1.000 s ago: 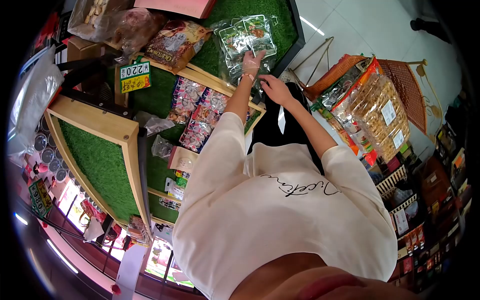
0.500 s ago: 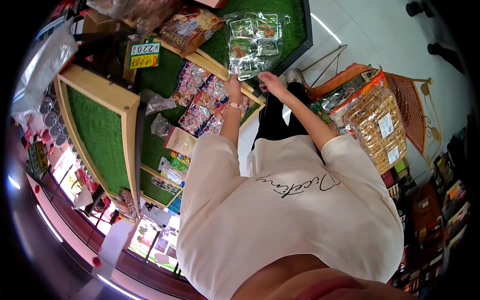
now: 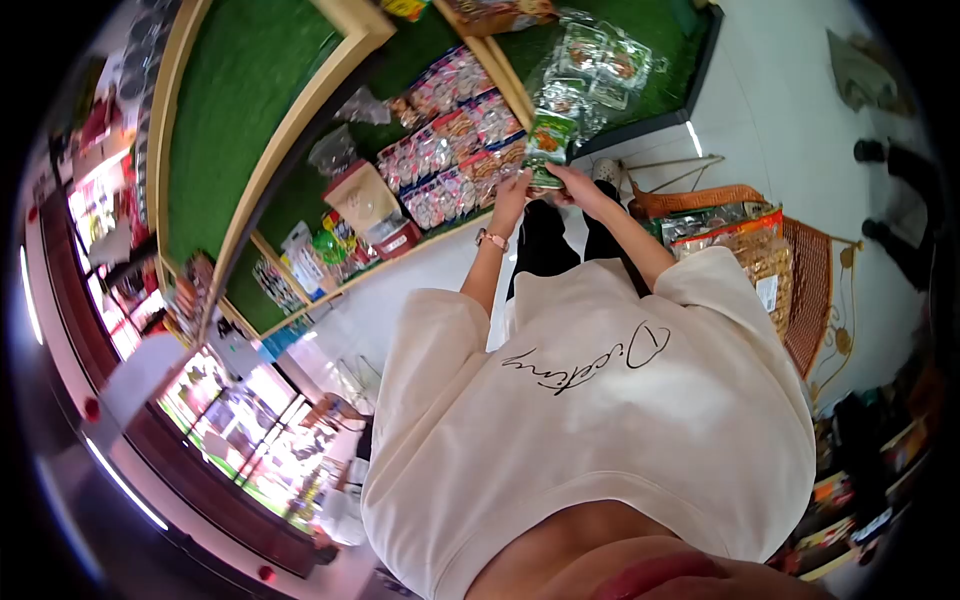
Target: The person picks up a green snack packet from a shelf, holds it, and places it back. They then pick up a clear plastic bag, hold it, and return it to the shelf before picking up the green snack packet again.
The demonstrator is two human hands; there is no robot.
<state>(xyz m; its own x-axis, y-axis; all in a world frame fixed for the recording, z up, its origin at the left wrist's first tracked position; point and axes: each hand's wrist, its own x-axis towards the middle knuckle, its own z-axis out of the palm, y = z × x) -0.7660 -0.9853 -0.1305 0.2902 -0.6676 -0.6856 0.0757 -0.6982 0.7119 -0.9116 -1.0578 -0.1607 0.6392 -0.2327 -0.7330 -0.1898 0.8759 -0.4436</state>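
Observation:
My left hand point(image 3: 511, 195), with a watch on its wrist, has its fingers closed on the near end of a small green food packet point(image 3: 550, 137). My right hand point(image 3: 578, 186) pinches the same end from the other side. The packet overlaps the near edge of a clear plastic bag point(image 3: 592, 75), which holds several similar packets and lies on green turf matting point(image 3: 665, 35). Both thumbs are close together at the packet's lower edge.
Left of my hands, rows of pink-and-white snack packs point(image 3: 450, 145) lie in a wood-edged display bin. A kraft pouch point(image 3: 362, 197) is nearby. To the right, a woven chair point(image 3: 808, 290) holds a large bag of golden snacks point(image 3: 765, 262). Another person's legs point(image 3: 900, 225) show at far right.
My hands have come together on a green packet at the near end of the clear bag. The view has turned, so the display and bag appear farther right.

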